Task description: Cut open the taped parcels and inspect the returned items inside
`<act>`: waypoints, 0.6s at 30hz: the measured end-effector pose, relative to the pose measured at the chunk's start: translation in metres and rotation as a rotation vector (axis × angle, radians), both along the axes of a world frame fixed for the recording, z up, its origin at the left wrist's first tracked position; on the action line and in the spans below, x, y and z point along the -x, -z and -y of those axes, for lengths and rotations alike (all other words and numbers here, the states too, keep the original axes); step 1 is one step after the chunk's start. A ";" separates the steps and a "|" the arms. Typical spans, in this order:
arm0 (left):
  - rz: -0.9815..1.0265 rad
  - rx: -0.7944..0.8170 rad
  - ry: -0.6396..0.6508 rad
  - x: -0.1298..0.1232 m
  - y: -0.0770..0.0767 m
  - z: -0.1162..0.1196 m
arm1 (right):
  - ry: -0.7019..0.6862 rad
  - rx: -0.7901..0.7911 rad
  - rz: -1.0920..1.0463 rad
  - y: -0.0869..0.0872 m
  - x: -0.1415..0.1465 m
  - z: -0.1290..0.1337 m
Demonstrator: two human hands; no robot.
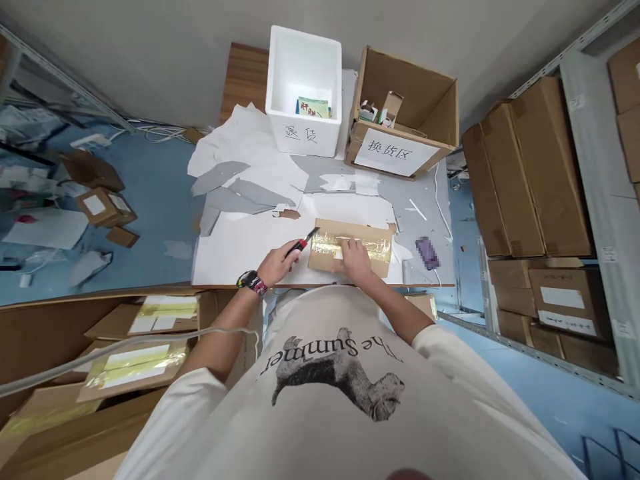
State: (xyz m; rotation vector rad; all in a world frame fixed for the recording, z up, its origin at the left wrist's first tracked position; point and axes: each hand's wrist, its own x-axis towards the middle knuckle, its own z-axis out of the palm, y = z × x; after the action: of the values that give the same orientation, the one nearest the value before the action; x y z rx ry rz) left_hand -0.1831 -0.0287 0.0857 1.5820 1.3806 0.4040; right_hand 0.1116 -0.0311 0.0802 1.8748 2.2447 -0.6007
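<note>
A flat cardboard box [377, 233] wrapped in yellowish clear tape lies near the table's front edge. My left hand [276, 265] is closed around a red and black utility knife [299, 247]. The knife's dark blade points toward the box's upper left corner; whether it touches the cardboard I cannot tell. My right hand [357, 262] presses on the taped top with bent fingers and holds the box against the table. A pale label under the tape is partly covered by these fingers.
On the worn white and grey tabletop [235, 250], a white foam bin [305, 137] and an open carton [407, 143] stand at the back. A cable and a blurred purple item [427, 253] lie right. Taped boxes [135, 367] fill a large carton at lower left; shelved cartons [530, 173] stand right.
</note>
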 end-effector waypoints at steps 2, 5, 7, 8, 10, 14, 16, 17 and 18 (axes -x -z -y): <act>-0.182 -0.081 0.185 -0.005 -0.006 -0.020 | 0.045 0.031 0.045 -0.003 0.001 0.000; -0.412 -0.171 0.449 -0.019 -0.014 -0.053 | 0.068 0.048 0.070 -0.008 -0.001 0.002; -0.483 -0.183 0.602 -0.029 -0.018 -0.073 | 0.063 0.030 0.044 -0.010 -0.002 0.003; -0.497 -0.186 0.660 -0.033 -0.019 -0.082 | 0.061 0.020 0.025 -0.011 -0.003 0.004; -0.514 -0.184 0.744 -0.043 -0.021 -0.100 | 0.067 0.004 -0.012 -0.012 -0.005 0.004; -0.571 -0.149 0.822 -0.055 -0.020 -0.132 | 0.090 -0.022 -0.087 -0.011 -0.008 0.002; -0.562 -0.122 0.823 -0.052 -0.016 -0.146 | 0.104 -0.037 -0.117 -0.009 -0.008 0.000; -0.539 -0.110 0.820 -0.046 -0.012 -0.152 | 0.112 -0.045 -0.128 -0.008 -0.008 0.000; -0.512 -0.101 0.813 -0.038 -0.008 -0.157 | 0.120 -0.052 -0.136 -0.007 -0.007 0.000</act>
State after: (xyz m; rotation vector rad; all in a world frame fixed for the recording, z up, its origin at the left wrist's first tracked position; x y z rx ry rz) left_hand -0.1449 0.1282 0.0934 2.2602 0.9418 -0.4557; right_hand 0.1191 -0.0307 0.0872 2.0647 2.2621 -0.7156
